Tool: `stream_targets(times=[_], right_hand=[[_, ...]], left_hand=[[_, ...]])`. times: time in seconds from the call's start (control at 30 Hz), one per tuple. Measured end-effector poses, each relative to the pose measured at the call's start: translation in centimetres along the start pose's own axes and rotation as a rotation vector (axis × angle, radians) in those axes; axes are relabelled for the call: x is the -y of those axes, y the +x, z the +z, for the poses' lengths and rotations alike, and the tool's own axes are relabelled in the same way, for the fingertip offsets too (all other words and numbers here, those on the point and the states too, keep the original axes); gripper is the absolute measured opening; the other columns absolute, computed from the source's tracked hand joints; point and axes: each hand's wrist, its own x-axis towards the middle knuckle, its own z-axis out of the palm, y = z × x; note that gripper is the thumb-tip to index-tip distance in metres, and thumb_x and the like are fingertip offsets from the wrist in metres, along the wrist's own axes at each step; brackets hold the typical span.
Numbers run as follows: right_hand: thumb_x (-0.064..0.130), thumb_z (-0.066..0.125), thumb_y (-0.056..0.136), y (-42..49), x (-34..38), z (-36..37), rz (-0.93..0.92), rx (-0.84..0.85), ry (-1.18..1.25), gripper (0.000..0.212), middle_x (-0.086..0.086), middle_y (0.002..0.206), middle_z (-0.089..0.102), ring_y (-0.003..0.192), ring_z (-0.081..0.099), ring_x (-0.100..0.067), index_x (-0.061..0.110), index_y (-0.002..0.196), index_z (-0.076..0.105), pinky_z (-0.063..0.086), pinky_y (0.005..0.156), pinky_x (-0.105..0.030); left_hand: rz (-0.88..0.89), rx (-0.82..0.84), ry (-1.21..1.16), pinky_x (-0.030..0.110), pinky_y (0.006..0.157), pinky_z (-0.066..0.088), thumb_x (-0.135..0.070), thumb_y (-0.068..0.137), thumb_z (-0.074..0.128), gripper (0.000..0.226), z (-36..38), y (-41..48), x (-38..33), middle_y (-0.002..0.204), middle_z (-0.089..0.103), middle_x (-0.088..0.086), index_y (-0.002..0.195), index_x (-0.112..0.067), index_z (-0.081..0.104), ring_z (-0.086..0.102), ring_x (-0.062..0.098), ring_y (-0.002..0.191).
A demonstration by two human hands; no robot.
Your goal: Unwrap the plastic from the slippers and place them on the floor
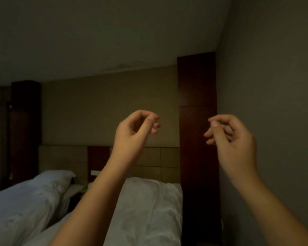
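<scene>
Both my hands are raised in front of me in a dim bedroom. My left hand (135, 128) is held up at centre, thumb pinched against the fingertips, with nothing visible in it. My right hand (229, 135) is at the same height to the right, fingers curled and thumb pressed to them, also holding nothing that I can see. No slippers and no plastic wrap are in view. The floor is out of sight.
Two beds with white bedding lie below my arms, one at the left (25, 201) and one at centre (149, 210). A padded headboard (160, 160) and a dark wooden wall panel (197, 121) stand behind them. A plain wall (274, 86) is close on the right.
</scene>
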Motion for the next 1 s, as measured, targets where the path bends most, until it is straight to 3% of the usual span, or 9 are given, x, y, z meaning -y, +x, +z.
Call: stream_targets(times=[0.2, 0.43, 0.63, 0.87, 1.0], right_hand=[[0.023, 0.051, 0.092, -1.3, 6.6, 6.2, 0.001, -0.01, 0.076, 0.012, 0.003, 0.067, 0.063, 0.053, 0.059, -0.003, 0.029, 0.088, 0.06, 0.045, 0.05, -0.012], [0.02, 0.052, 0.094, -7.2, 13.5, 21.8, 0.026, -0.004, 0.149, 0.009, 0.009, 0.061, 0.062, 0.055, 0.061, -0.004, 0.023, 0.091, 0.06, 0.049, 0.05, -0.018], [0.018, 0.053, 0.095, -13.5, 17.4, 36.9, 0.096, 0.1, 0.282, 0.009, 0.009, 0.067, 0.062, 0.063, 0.064, -0.004, 0.023, 0.094, 0.06, 0.052, 0.053, -0.018], [0.015, 0.053, 0.095, -18.4, 18.6, 50.7, 0.19, 0.209, 0.372, 0.009, 0.008, 0.065, 0.062, 0.062, 0.064, -0.006, 0.02, 0.093, 0.06, 0.055, 0.055, -0.026], [0.021, 0.054, 0.094, -20.5, 18.0, 57.0, 0.153, 0.287, 0.365, 0.007, 0.01, 0.064, 0.062, 0.062, 0.065, -0.013, 0.02, 0.094, 0.061, 0.056, 0.056, -0.045]], left_hand=[[0.033, -0.029, 0.005, 0.02, 0.076, 0.056, -0.017, 0.094, 0.053, 0.017, -9.3, -1.2, -2.3, 0.084, 0.068, 0.008, 0.096, -0.006, 0.066, 0.066, 0.006, 0.074], [0.021, -0.011, 0.129, 0.027, 0.08, 0.057, -0.016, 0.094, 0.054, 0.012, -25.5, -3.3, -2.9, 0.085, 0.068, 0.006, 0.1, -0.012, 0.063, 0.065, 0.01, 0.075], [-0.012, -0.112, 0.283, 0.024, 0.079, 0.057, -0.021, 0.093, 0.055, 0.014, -41.8, -4.5, -3.1, 0.085, 0.07, 0.002, 0.101, -0.014, 0.065, 0.067, 0.009, 0.077], [-0.076, -0.246, 0.399, 0.023, 0.078, 0.056, -0.022, 0.093, 0.055, 0.012, -55.5, -6.5, -0.9, 0.084, 0.069, 0.0, 0.096, -0.021, 0.066, 0.067, 0.009, 0.078], [-0.112, -0.341, 0.413, 0.02, 0.077, 0.057, -0.022, 0.093, 0.055, 0.013, -61.1, -7.3, 2.3, 0.084, 0.07, -0.002, 0.099, -0.02, 0.067, 0.067, 0.007, 0.076]])
